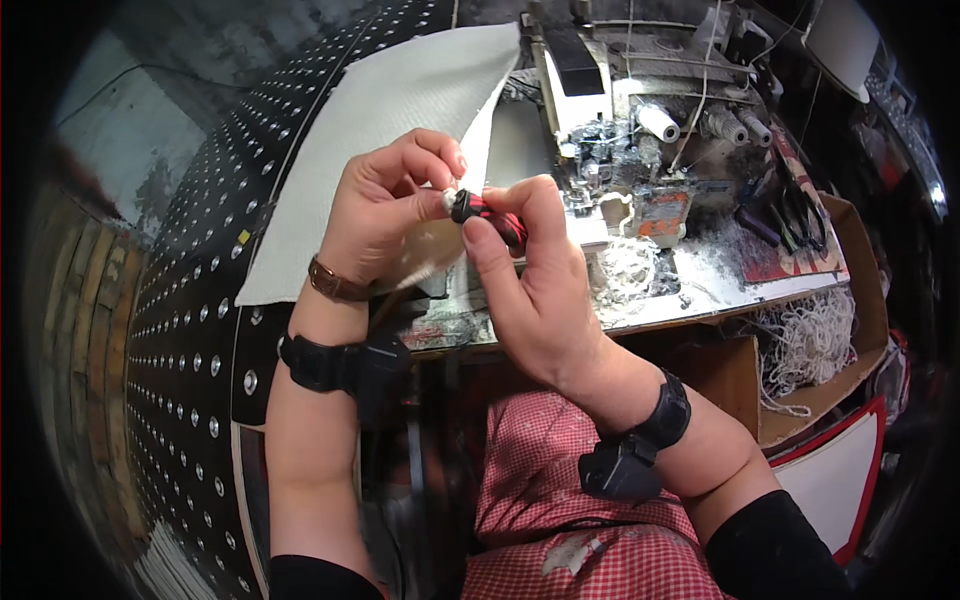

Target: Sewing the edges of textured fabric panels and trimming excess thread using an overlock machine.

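Note:
Between the thumb and fingers of my right hand [535,285] is a small tool with a red-and-black grip [503,222], its black end turned toward my left hand [380,215]. The thumb and index finger of my left hand close at that end, on a bit of white fluff [449,198]; whether they also grip the tool I cannot tell. Both hands are raised above the table's front edge, before a lint-covered sewing machine [610,150]. Behind my left hand lies a large white cloth [375,110], with one edge lifted near the machine.
A tangle of white thread [628,262] lies by the machine, below several thread cones [657,123]. Dark-handled hand tools [795,218] rest at the right. A cardboard box [872,300] holds loose white thread [812,340]. A black table studded with metal balls [190,300] stretches along my left.

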The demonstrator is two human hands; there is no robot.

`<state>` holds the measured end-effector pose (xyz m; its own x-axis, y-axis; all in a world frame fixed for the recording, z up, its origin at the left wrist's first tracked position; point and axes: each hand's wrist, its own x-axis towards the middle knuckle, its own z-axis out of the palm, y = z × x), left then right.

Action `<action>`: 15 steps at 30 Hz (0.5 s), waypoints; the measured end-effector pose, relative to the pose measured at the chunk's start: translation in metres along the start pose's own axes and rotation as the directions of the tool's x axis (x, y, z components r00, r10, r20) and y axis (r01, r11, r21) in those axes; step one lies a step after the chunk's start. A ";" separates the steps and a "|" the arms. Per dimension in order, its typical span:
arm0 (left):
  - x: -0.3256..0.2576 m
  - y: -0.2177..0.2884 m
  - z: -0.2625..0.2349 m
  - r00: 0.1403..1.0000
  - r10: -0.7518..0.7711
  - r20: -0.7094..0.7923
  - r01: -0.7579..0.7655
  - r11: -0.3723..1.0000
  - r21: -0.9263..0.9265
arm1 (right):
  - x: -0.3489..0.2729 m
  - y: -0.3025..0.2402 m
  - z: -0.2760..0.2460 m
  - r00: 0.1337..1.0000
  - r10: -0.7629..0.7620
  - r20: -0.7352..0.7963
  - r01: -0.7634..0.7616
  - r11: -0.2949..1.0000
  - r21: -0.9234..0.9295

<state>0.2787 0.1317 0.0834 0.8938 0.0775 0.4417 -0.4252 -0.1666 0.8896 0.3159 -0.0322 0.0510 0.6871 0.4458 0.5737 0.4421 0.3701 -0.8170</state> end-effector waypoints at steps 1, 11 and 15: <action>-0.009 0.004 0.000 0.999 0.044 -0.023 -0.046 0.996 -0.076 | -0.004 -0.006 0.002 1.000 -0.010 0.013 0.009 1.000 0.009; -0.175 0.065 0.068 0.985 0.119 -0.125 -0.108 0.990 0.092 | 0.021 -0.017 -0.009 0.774 0.582 0.249 -0.612 0.788 0.063; -0.213 0.083 0.146 0.941 -0.181 -0.286 0.082 0.942 -0.327 | -0.018 -0.051 -0.006 0.762 0.239 0.602 0.224 0.774 -0.592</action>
<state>0.0737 -0.0422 0.0460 0.8773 0.3843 0.2874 -0.3735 0.1708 0.9117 0.2843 -0.0641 0.0817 0.2825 0.9186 0.2764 0.8375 -0.0957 -0.5379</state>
